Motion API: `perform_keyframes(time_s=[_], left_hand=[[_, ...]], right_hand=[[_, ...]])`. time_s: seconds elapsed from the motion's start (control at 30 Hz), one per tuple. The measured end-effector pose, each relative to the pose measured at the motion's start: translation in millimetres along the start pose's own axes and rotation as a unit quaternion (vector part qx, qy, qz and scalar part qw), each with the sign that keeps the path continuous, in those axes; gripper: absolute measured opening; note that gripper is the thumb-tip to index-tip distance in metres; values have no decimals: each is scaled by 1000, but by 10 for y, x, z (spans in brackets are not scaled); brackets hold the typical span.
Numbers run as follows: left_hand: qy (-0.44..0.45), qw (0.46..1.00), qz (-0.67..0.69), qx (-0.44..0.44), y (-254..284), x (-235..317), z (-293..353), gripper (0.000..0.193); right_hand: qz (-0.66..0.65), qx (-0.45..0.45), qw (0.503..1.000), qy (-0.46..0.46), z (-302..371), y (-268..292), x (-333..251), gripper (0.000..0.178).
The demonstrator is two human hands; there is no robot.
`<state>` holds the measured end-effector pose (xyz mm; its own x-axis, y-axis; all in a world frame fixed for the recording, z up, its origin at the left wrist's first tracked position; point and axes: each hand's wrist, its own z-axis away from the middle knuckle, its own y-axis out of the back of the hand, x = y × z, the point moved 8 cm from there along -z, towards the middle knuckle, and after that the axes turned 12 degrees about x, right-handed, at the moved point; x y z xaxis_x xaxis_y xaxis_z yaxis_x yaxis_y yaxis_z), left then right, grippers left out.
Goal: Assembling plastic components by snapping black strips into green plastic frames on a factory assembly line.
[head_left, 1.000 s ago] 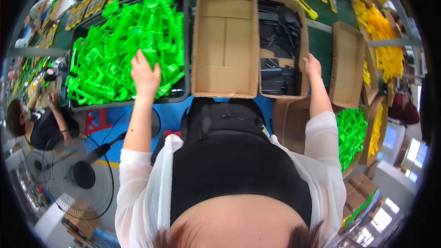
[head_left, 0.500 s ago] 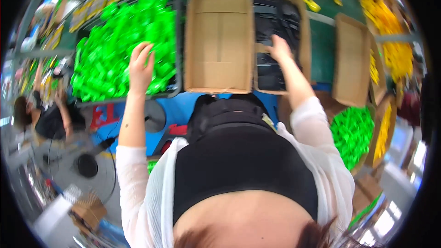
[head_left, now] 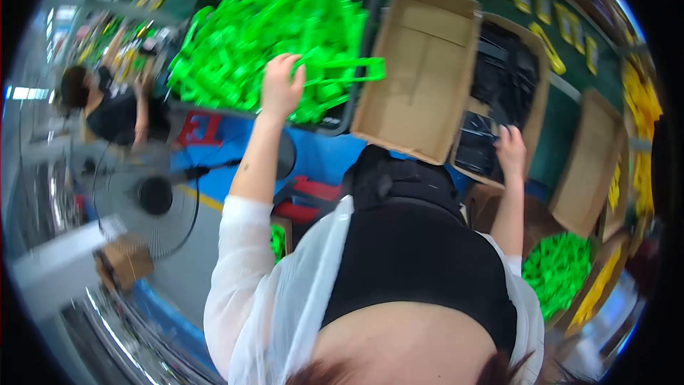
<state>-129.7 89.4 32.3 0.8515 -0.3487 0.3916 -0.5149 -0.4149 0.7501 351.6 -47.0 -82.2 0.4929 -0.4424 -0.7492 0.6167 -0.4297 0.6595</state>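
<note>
Holding left hand (head_left: 281, 89): we have thumb and fingers closed narrowly on one end of a long green plastic piece (head_left: 349, 63).
Held piece: it sticks out to the right of our grip, above the heap, its squared far end overlapping the next carton's edge as we see it; we cannot tell whether they touch.
Dark crate (head_left: 372, 11): beneath and beyond that grip, heaped with loose green pieces (head_left: 242, 50).
Open carton (head_left: 420, 78): to the right of our left grip, tilted in our view, its brown base showing.
Right hand (head_left: 510, 151): we have its fingers bent at the near part of the black-piece carton (head_left: 538, 93); whether they hold anything, we cannot tell.
Black pieces (head_left: 509, 71): just left of our right fingertips and farther out beyond them.
Yellow piece (head_left: 548, 50): well beyond our right hand, past that carton's far side.
Fan (head_left: 153, 196): left of our left grip and nearer us.
</note>
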Motion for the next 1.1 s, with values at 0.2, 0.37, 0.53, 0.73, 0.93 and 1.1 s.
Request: perform_keyframes(time_s=[0.2, 0.37, 0.53, 0.73, 0.93, 1.1], left_hand=[[-86, 980, -101, -149, -56, 24, 139, 26], [-160, 983, -27, -90, -108, 109, -44, 13], [303, 888, 344, -16, -39, 11, -181, 24], [515, 525, 617, -280, -879, 1080, 394, 38], [463, 528, 660, -265, -904, 1564, 495, 24], [400, 507, 707, -288, -732, 1838, 381, 23]], right_hand=[[27, -74, 995, 57, 145, -629, -410, 28], [-188, -100, 971, -105, 264, -464, -344, 23], [-331, -169, 919, -129, 360, -276, -670, 17], [-581, -274, 750, -156, 458, -228, -1210, 16], [-410, -243, 878, -37, 398, -245, -1516, 32], [-261, -290, 918, 68, 449, -244, -1972, 56]])
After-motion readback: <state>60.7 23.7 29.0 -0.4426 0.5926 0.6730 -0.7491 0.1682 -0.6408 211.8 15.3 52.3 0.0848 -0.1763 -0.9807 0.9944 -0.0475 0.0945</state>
